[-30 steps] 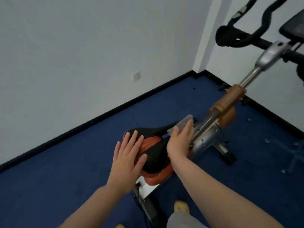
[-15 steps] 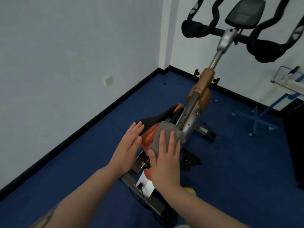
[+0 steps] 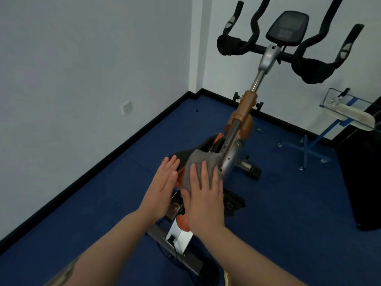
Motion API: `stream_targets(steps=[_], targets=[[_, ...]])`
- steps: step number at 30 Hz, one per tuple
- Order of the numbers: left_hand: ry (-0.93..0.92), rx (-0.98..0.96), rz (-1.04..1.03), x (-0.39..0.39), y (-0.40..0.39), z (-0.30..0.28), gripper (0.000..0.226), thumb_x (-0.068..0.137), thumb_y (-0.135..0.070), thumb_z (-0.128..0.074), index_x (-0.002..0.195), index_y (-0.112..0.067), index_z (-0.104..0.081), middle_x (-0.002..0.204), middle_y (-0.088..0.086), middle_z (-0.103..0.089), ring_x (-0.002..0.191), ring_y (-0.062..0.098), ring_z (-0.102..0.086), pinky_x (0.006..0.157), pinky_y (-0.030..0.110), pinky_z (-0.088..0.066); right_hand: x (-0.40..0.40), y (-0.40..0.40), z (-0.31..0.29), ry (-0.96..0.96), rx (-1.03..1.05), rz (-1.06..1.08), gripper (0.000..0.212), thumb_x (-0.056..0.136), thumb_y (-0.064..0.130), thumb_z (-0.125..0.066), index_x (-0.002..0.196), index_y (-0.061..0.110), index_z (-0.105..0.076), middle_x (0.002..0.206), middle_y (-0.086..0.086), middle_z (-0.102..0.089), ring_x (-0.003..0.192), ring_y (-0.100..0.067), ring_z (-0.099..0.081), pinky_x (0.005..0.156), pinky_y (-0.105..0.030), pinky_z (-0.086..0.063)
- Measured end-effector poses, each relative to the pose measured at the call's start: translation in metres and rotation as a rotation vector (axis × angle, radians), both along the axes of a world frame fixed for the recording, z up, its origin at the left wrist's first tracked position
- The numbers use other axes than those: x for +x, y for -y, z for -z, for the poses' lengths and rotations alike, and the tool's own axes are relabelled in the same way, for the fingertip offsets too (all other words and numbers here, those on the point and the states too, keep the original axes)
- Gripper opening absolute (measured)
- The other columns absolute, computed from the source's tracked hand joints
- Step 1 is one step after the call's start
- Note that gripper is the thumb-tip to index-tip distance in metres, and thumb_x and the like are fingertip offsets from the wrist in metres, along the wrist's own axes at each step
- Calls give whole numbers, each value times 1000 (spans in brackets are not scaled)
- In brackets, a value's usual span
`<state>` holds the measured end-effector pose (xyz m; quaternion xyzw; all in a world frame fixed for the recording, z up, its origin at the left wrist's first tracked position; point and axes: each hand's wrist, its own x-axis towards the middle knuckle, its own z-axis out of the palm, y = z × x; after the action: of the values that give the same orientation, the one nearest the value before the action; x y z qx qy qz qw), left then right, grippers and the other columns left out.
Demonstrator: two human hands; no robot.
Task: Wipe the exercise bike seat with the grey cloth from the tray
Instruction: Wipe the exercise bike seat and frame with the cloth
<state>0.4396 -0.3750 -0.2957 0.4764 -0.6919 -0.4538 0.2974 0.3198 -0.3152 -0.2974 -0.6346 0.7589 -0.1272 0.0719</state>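
The grey cloth (image 3: pixel 199 162) lies spread over the black exercise bike seat (image 3: pixel 186 155), covering most of it. My right hand (image 3: pixel 203 195) rests flat on the cloth, fingers spread, pressing it onto the seat. Just to its left, my left hand (image 3: pixel 162 184) lies flat and open against the seat's left side, holding nothing. Only the seat's far left edge shows beyond the cloth. The clear tray (image 3: pixel 348 112) stands on a blue stand at the right, with a pale cloth in it.
The bike's silver and brown post (image 3: pixel 243 118) rises to black handlebars (image 3: pixel 309 67) and a console (image 3: pixel 286 27). White walls meet at a corner behind. A black cabinet (image 3: pixel 362 182) stands at the right edge. Blue carpet (image 3: pixel 288 213) covers the floor.
My view has swung to the right, bringing the handlebars and tray into sight. My right hand has drawn the cloth back from the seat's nose and flattened it over the seat. My left hand stays beside it.
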Motion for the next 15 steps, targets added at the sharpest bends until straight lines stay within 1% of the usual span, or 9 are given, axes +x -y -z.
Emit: stream_targets(steps=[2,3,4,6,7,9,12,13,15], targets=[[34,-40,12,-1,-1,1,50,98,-43,-24,145,-27,-27,154,-19,-16,141,-10,-1,119,25,-5,-10,-16,6,3,59,-82,67,97,56,-10,154,22,1,163,-10,0,148,-35,5,120,-51,-11],[49,-64,18,-2,-2,2,50,98,-42,-24,145,-26,-25,155,-19,-15,141,-9,1,119,25,-4,-17,-10,7,61,74,-89,69,95,59,-3,153,24,6,163,-8,7,148,-32,11,121,-49,-5],[60,-86,22,-3,-2,3,48,99,-39,-25,146,-26,-24,155,-18,-13,141,-9,2,118,24,-3,-24,3,5,157,78,-52,70,93,61,-1,152,26,9,162,-5,13,148,-29,13,122,-46,-3],[75,-108,27,-3,-2,5,46,101,-33,-26,146,-25,-22,155,-18,-12,141,-10,4,118,23,-2,-33,33,-1,355,107,65,69,93,62,-10,152,30,8,162,-2,16,149,-26,6,121,-43,-9],[76,-106,27,-2,-2,5,46,101,-34,-26,146,-26,-22,155,-19,-11,140,-10,4,118,23,-2,-34,42,-3,392,109,111,69,94,61,-14,152,30,6,162,-3,15,149,-26,1,121,-43,-14],[68,-95,26,-2,-1,6,47,99,-39,-25,145,-29,-23,154,-21,-12,140,-12,4,117,22,-2,-25,39,-4,379,77,174,68,95,59,-17,152,29,5,162,-4,11,149,-27,-6,119,-43,-22],[70,-117,-9,-4,-1,7,53,95,-44,-23,145,-26,-25,153,-20,-15,141,-10,2,118,23,-4,2,7,-4,367,50,232,69,96,54,-21,152,27,10,162,-4,15,148,-29,1,117,-45,-28],[103,-156,-27,-7,-1,9,55,95,-45,-20,145,-24,-25,154,-17,-15,142,-7,1,119,24,-5,9,-1,-3,369,53,249,71,96,52,-24,152,26,12,161,-4,18,148,-29,3,117,-46,-27],[241,-286,-69,-15,0,13,62,94,-49,-12,146,-18,-26,155,-9,-19,145,3,-2,121,31,-7,19,-2,-3,390,62,298,74,97,50,-28,151,24,14,160,-5,19,148,-30,5,118,-46,-24]])
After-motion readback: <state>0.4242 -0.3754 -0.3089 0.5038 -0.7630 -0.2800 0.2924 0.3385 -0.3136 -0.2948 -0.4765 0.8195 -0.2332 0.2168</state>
